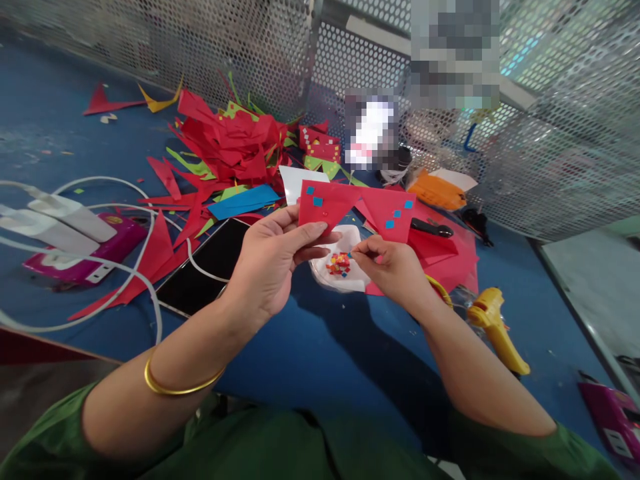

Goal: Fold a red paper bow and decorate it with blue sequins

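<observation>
My left hand (273,257) grips the left part of a red paper cutout (340,200), thumb in front and fingers behind. The cutout has a V-shaped notch, and small blue squares dot both its sides. Below the cutout's right side, my right hand (387,263) has thumb and forefinger pinched together. A tiny blue bit shows at those fingertips, too small to make out surely. Just under both hands sits a white plastic tray (353,283) with a heap of small red, yellow and blue paper squares (340,265).
A pile of red and green paper scraps (235,143) lies back left. Left are a dark-screened tablet (205,267), white cables and a purple power strip (120,247). Right are red sheets (463,260), a black-handled tool (431,228) and a yellow glue gun (495,327). Perforated metal panels (240,53) stand behind.
</observation>
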`<state>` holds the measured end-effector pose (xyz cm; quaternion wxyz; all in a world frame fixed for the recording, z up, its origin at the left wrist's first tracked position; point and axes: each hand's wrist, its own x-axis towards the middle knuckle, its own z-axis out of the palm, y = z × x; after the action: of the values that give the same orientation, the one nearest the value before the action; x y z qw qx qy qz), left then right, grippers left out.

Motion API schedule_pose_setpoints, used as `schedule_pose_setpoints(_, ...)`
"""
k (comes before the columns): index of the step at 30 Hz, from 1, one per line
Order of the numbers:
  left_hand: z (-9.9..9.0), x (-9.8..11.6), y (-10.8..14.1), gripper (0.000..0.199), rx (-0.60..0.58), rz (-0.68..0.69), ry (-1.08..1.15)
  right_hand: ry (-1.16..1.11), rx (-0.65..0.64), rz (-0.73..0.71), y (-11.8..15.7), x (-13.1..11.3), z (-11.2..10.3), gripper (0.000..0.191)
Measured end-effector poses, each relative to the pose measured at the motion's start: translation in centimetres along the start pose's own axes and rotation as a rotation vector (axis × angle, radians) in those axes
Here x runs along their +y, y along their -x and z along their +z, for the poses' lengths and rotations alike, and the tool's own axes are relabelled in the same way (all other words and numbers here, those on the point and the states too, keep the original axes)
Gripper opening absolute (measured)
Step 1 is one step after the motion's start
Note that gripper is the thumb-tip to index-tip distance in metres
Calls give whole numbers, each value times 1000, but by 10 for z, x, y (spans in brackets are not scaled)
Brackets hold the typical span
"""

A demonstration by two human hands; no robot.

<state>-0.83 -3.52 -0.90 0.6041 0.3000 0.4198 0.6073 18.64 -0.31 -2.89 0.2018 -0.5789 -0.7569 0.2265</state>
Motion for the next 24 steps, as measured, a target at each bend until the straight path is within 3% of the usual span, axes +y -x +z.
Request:
schedule_pose_setpoints(7, -1, -3, -2, 18, 1, 45, 7, -9, 135, -182, 10, -9, -1, 15)
schedule_pose_setpoints(15, 3, -9, 0, 23, -50, 52, -72, -14, 293, -402, 63, -28, -9, 11)
schedule_pose_setpoints(20, 8, -14, 8, 21, -255, -42, -177, -15, 476, -357, 71, -31, -31, 7)
schedule_pose_setpoints(22, 9, -15, 10, 19, -330, -82, -224, -93, 450, -292, 66, -27, -37, 8)
schedule_pose_setpoints(24, 9, -16, 10, 16, -377, -106, -265, -196, 324, -223, 61, -21, -40, 10)
